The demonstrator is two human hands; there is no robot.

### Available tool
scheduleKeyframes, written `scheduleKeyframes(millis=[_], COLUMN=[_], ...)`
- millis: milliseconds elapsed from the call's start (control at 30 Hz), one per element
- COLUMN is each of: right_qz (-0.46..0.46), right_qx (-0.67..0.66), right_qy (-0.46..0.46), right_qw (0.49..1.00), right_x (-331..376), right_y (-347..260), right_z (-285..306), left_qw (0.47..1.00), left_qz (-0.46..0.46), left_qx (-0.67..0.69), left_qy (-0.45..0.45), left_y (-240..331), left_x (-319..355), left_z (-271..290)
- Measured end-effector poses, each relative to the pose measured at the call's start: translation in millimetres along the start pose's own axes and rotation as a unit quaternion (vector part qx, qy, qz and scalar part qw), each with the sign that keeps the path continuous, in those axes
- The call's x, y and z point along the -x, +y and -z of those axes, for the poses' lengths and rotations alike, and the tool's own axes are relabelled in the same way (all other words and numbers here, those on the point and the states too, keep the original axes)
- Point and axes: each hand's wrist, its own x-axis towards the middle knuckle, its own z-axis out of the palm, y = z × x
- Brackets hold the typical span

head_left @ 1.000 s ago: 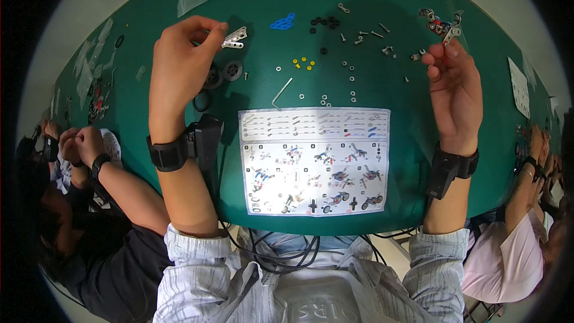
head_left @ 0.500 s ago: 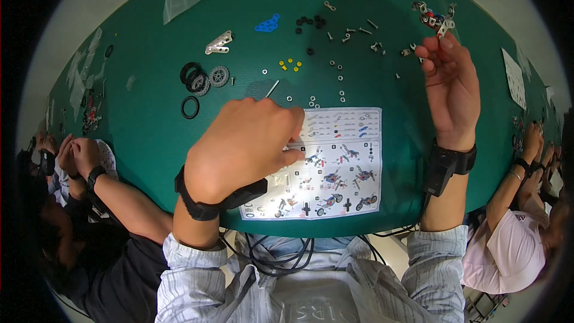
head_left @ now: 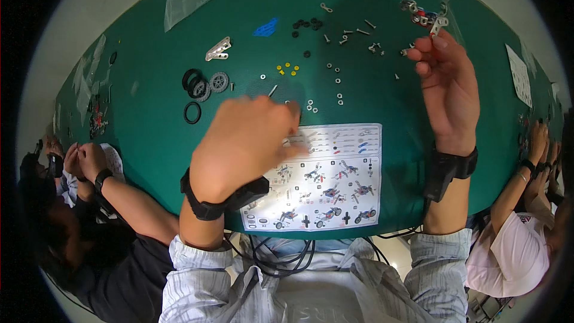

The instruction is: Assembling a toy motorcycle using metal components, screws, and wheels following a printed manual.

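Note:
My right hand is raised at the right, its fingertips closed on a small metal construction-kit assembly with silver, red and blue parts. My left hand is over the upper left of a printed instruction sheet, back up and blurred. Its fingers are bent downward and mostly hidden, so a grip on anything does not show. Just beyond its knuckles lies a thin metal rod. Several small nuts lie past the sheet's far edge.
On the green table are black tires, grey wheels, silver brackets, a blue plate, yellow pieces, black rings and screws. A clear bag lies far left. Other people work on both sides.
The instruction sheet has slid a little nearer to me under my left hand. My right hand and the assembly have shifted slightly left.

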Motion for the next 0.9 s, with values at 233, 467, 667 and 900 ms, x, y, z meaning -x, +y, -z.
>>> scheduleKeyframes(millis=[233, 467, 667, 900], right_qz=[0.008, 0.035, 0.042, 0.042], right_qx=[-0.023, -0.007, -0.009, 0.0], right_qy=[-0.03, -0.001, 0.016, 0.02], right_qw=[0.999, 0.999, 0.999, 0.999], right_x=[2.5, -4.4, -5.4, -7.4], right_y=[-4.4, -12.1, -14.4, -14.9], right_z=[0.8, 14.8, 17.1, 16.6], left_qw=[0.985, 0.989, 0.984, 0.989], left_qz=[-0.006, -0.009, -0.022, -0.022], left_qx=[0.052, 0.051, 0.076, 0.051], left_qy=[0.166, 0.138, 0.157, 0.137], left_y=[-1.4, -6.8, -5.4, -4.9], left_x=[-18.1, -18.1, -20.1, -20.5], left_z=[0.4, -3.2, -1.0, 1.1])
